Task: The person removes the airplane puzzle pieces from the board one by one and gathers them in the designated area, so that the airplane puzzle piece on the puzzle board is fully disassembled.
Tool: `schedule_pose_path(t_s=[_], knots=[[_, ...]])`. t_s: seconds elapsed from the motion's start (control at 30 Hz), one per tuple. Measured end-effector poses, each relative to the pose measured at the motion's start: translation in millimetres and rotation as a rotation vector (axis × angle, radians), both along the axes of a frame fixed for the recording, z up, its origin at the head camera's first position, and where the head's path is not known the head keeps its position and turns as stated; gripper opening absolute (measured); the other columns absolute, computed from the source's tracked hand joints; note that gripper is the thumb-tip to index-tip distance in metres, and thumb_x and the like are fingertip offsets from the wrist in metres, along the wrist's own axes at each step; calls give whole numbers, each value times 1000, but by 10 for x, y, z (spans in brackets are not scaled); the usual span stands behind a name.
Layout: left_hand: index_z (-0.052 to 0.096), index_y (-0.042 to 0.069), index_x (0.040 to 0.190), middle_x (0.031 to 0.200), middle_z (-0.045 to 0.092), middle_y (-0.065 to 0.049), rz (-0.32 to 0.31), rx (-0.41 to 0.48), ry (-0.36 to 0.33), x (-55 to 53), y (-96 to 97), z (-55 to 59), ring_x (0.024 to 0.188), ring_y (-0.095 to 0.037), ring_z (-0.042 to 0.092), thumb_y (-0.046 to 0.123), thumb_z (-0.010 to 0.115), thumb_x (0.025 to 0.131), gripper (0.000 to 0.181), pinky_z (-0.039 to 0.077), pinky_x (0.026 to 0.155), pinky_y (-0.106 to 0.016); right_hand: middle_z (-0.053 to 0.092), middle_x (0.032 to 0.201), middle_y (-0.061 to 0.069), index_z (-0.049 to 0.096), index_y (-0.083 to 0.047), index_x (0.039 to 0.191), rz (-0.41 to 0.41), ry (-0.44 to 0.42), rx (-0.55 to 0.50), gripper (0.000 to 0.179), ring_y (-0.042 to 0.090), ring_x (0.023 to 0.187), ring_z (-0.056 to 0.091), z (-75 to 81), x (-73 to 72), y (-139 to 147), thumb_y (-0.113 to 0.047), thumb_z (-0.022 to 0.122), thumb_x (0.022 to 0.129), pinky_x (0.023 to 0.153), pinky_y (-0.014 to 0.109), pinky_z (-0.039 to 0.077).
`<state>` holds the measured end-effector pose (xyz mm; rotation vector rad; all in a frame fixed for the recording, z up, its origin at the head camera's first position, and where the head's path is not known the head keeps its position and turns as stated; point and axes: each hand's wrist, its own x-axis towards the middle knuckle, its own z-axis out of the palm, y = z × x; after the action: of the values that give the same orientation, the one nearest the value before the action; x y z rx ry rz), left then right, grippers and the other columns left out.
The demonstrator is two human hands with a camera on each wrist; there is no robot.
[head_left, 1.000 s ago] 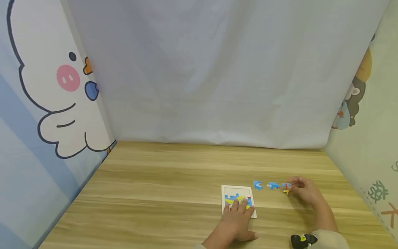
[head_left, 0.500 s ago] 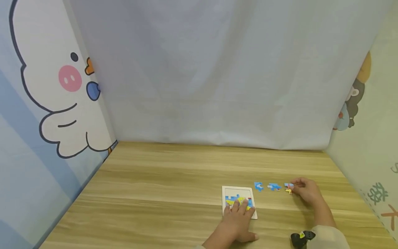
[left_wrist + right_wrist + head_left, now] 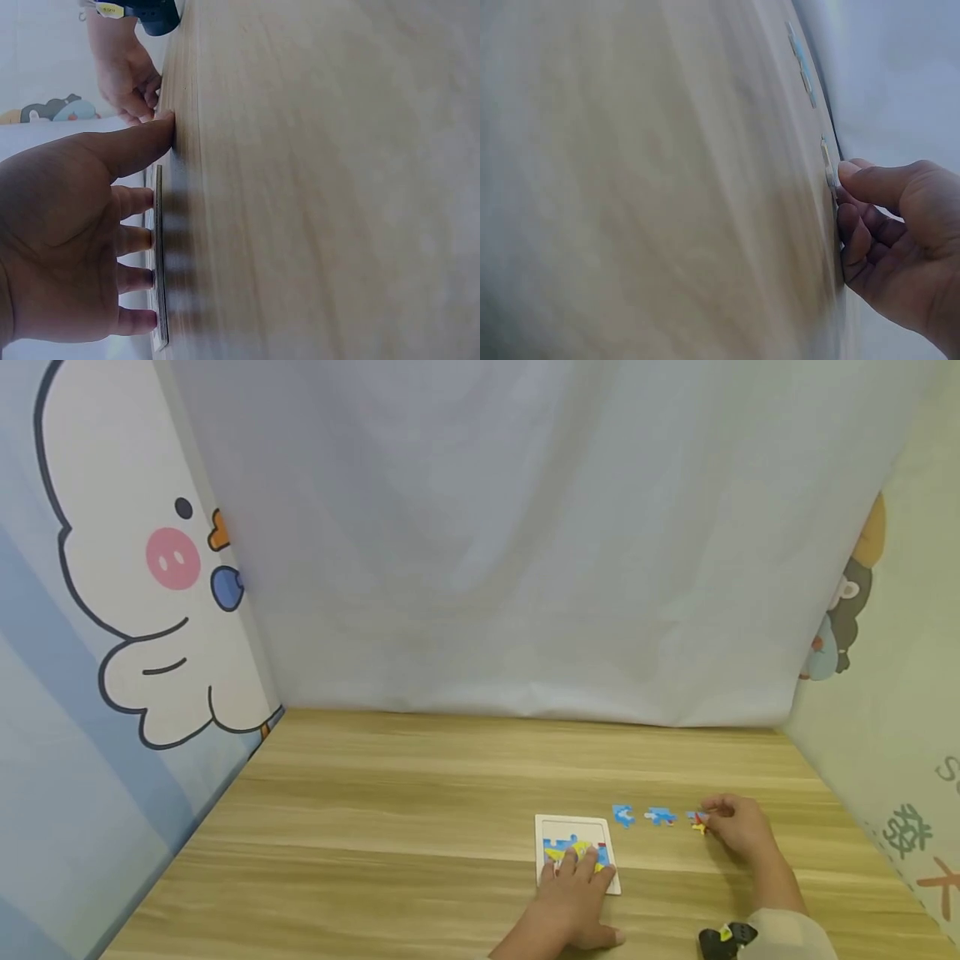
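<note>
My left hand lies with spread fingers on a white-framed jigsaw puzzle board. In the left wrist view its fingertips press on the thin board while the thumb reaches down beside it. The board bears a partly filled blue and yellow picture, half covered by the fingers. To the right, my right hand pinches the edge of a blue, red and yellow puzzle piece on the table. The right wrist view has thumb and fingers of the right hand at that puzzle piece.
Two more blue puzzle pieces, one near the board and a middle piece, lie in a row with the pinched one. The wooden table ends at a grey backdrop. Printed panels stand on both sides.
The right hand has shifted slightly right with its puzzle piece, widening the gap to the middle piece. My left hand stays on the board. The head view has tilted a little.
</note>
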<state>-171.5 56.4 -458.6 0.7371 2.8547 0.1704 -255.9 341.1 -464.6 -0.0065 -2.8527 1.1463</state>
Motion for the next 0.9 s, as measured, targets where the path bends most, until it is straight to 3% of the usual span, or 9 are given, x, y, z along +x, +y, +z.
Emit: schedule_pose_path(t_s=[0.3, 0.6, 0.9], knots=[[44, 33, 137, 139, 36, 6, 2, -13, 50, -28, 21, -5, 127, -21, 34, 66, 65, 71, 77, 35, 97, -46, 61, 92, 21, 55, 14, 109, -14, -2, -5, 29, 33, 82, 57, 14, 94, -104, -7, 58, 88, 65, 35, 46], [49, 32, 134, 132, 41, 6, 0, 19, 71, -17, 32, -1, 120, -19, 37, 62, 67, 71, 72, 37, 94, -45, 58, 105, 28, 56, 11, 112, 22, -32, -12, 32, 45, 99, 52, 72, 252, -292, -15, 57, 92, 80, 54, 42], [51, 33, 132, 140, 37, 2, -2, 31, 78, -18, 4, -14, 129, -25, 34, 60, 68, 73, 67, 34, 97, -51, 60, 103, 24, 57, 10, 113, 37, -18, -22, 37, 39, 95, 55, 133, 314, -479, -20, 58, 92, 75, 47, 47]])
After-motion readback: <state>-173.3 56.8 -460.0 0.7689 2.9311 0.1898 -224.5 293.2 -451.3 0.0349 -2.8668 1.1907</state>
